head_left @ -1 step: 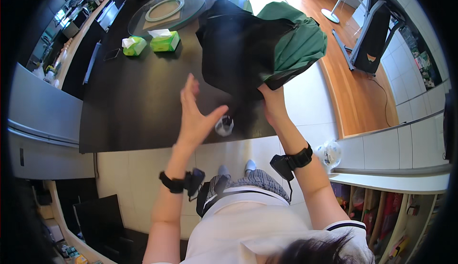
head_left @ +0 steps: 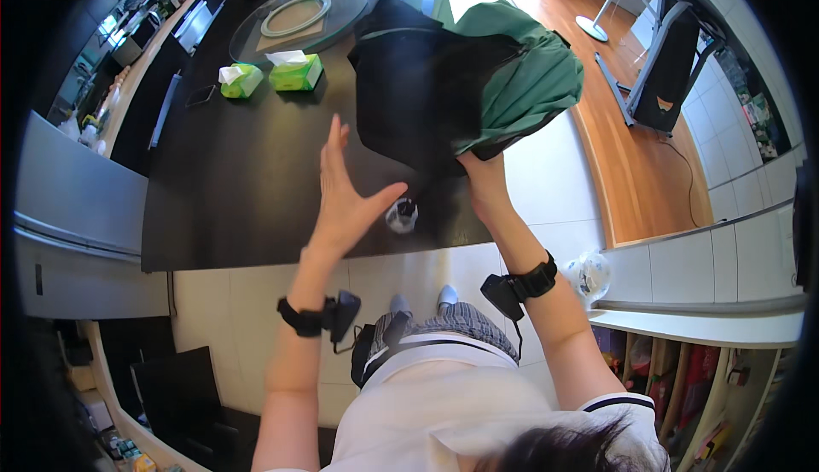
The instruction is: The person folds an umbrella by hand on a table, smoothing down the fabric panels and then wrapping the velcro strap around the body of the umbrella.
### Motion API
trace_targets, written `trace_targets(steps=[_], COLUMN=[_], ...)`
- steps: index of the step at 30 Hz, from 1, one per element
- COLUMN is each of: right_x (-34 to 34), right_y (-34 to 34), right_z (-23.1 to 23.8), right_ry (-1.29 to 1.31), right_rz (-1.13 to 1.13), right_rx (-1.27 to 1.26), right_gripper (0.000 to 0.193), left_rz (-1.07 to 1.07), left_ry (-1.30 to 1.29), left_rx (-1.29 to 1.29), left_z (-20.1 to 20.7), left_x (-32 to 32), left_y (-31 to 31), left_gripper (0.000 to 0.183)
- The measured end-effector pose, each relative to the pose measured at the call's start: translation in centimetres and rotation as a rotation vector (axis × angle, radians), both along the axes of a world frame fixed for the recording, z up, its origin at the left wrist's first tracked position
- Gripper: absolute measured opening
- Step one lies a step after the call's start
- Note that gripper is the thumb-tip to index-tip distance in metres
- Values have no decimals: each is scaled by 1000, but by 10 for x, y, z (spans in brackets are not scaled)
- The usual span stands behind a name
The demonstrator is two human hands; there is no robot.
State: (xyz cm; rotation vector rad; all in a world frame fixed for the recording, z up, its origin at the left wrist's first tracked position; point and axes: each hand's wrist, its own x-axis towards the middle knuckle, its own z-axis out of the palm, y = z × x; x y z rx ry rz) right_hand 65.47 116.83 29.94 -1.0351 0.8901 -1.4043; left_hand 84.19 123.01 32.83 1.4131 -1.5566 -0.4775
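A large bundle of black and dark-green fabric (head_left: 409, 88) stands over the right side of the dark table; its exact kind does not show. My right hand (head_left: 485, 182) is closed on its lower near edge, fingertips hidden beneath the cloth. Left of the bundle, my left hand (head_left: 345, 195) hovers above the table, fingers stretched and thumb spread, touching no cloth. Beside that thumb a small clear container (head_left: 402, 215) with something dark inside sits near the table's front edge.
Two green tissue boxes (head_left: 296, 72) and a phone-like dark slab (head_left: 201, 96) lie farther left on the table (head_left: 230, 190). Behind them is a round glass turntable (head_left: 345, 24) with a pale ring. A treadmill (head_left: 670, 62) stands at right, a fridge (head_left: 81, 207) at left.
My left hand has shifted slightly left and away from me, still spread. The fabric bundle has moved a little left with my right hand.
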Motion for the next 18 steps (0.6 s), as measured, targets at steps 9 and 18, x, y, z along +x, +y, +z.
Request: trace_targets(steps=[9, 18], right_x=[40, 50], right_y=[-18, -10], right_z=[-55, -70], right_ry=[420, 531], right_rz=[117, 86], right_rx=[-379, -394], right_gripper=[45, 40], left_rz=[-228, -113], left_ry=[101, 144], left_rx=[-71, 49], left_z=[-34, -99], left_x=[17, 16], left_y=[-53, -36], left_gripper=[69, 52])
